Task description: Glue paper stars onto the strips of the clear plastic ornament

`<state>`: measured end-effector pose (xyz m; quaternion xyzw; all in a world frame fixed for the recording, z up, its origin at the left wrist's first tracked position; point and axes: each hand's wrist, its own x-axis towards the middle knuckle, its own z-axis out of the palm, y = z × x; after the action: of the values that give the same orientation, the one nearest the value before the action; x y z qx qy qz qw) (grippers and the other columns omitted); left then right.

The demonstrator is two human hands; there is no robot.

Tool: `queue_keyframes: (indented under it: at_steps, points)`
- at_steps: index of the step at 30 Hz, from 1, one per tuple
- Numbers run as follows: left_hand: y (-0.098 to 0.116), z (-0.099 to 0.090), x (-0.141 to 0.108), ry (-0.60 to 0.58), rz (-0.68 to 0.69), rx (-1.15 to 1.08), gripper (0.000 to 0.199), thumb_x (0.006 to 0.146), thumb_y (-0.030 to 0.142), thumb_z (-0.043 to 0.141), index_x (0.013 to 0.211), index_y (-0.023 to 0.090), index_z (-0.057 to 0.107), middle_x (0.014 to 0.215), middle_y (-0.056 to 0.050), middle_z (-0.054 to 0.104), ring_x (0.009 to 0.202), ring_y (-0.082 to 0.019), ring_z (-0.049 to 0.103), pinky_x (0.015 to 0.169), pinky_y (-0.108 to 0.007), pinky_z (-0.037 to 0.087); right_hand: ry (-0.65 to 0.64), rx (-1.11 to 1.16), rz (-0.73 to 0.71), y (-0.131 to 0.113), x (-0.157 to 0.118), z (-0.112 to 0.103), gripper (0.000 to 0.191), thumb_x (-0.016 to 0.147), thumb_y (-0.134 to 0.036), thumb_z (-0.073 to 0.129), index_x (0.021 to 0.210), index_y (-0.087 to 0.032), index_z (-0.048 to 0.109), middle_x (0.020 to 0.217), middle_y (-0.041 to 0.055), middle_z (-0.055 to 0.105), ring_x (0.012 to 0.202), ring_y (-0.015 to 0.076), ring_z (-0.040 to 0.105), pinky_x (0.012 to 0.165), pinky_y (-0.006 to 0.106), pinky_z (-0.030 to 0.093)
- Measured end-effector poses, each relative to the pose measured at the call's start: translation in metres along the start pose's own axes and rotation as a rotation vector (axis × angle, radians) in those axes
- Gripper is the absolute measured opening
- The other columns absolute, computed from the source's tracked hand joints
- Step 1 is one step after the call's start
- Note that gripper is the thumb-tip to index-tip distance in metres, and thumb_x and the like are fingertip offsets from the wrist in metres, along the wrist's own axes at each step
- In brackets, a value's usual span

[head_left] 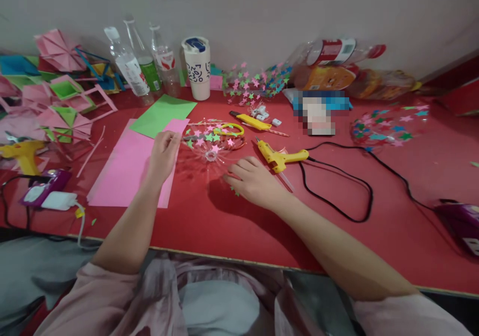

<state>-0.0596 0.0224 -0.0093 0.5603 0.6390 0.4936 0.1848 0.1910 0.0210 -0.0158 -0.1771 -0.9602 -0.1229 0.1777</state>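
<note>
Between my hands lies a cut clear plastic bottle top, its thin strips fanning out, with pink and green paper stars on it. My left hand is closed in a pinch at its left side, by a small pink paper piece; what the fingertips grip is unclear. My right hand is to the right of the bottle top, fingers loosely bent and apart, thumb hidden. A green star shows just under it. Beneath my left forearm are pink sheets, partly covered by a green sheet.
A yellow glue gun with a black cord lies right of centre. Behind are yellow-handled scissors, a yellow cutter, a white tumbler and clear bottles. Star-covered plastic lies right; folded paper crafts pile up left.
</note>
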Motion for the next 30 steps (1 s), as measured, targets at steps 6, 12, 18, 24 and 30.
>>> queue_keyframes:
  at_steps: [6, 12, 18, 24, 30]
  points:
    - [-0.003, 0.003, -0.004, 0.04, 0.037, -0.028, 0.026, 0.085, 0.043, 0.048, 0.071, 0.022, 0.056, 0.088, -0.003, 0.058, 0.095, -0.019, 0.054, 0.086, -0.032, 0.042, -0.07, -0.089, 0.125, 0.015, -0.002, -0.002, 0.022, 0.091, -0.017, 0.042, 0.085, -0.017, 0.063, 0.08, 0.0056, 0.061, 0.076, 0.0179, 0.042, 0.074, 0.032, 0.03]
    - [0.002, 0.001, -0.01, 0.137, 0.148, -0.02, 0.017, 0.083, 0.039, 0.054, 0.085, 0.022, 0.055, 0.1, -0.005, 0.059, 0.096, -0.017, 0.056, 0.087, -0.032, 0.045, 0.028, -0.035, 0.282, 0.03, -0.007, -0.013, 0.023, 0.091, -0.02, 0.04, 0.09, -0.017, 0.063, 0.086, 0.0075, 0.064, 0.08, 0.0195, 0.049, 0.074, 0.033, 0.032]
    - [0.023, 0.0, -0.029, 0.244, 0.484, 0.129, 0.009, 0.079, 0.026, 0.063, 0.078, 0.025, 0.055, 0.088, -0.004, 0.058, 0.093, -0.019, 0.055, 0.085, -0.038, 0.046, 0.003, 0.222, 0.249, 0.028, -0.025, -0.031, 0.024, 0.089, -0.023, 0.042, 0.076, -0.015, 0.061, 0.074, 0.0058, 0.062, 0.07, 0.0155, 0.05, 0.067, 0.028, 0.034]
    - [0.04, 0.011, -0.054, 0.013, 0.694, 0.083, 0.01, 0.082, 0.02, 0.057, 0.072, 0.02, 0.058, 0.081, -0.004, 0.059, 0.08, -0.016, 0.056, 0.072, -0.034, 0.047, -0.273, 0.148, 0.241, 0.008, -0.037, -0.015, 0.031, 0.092, -0.026, 0.039, 0.075, -0.015, 0.063, 0.066, 0.0043, 0.06, 0.061, 0.0134, 0.046, 0.061, 0.028, 0.027]
    - [0.042, 0.017, -0.063, -0.089, 0.695, 0.055, 0.01, 0.075, 0.015, 0.064, 0.076, 0.02, 0.056, 0.076, -0.002, 0.06, 0.074, -0.015, 0.056, 0.066, -0.031, 0.047, -0.382, 0.108, 0.404, -0.001, -0.036, -0.004, 0.033, 0.094, -0.034, 0.039, 0.09, -0.014, 0.065, 0.065, 0.0054, 0.065, 0.056, 0.0133, 0.05, 0.055, 0.029, 0.019]
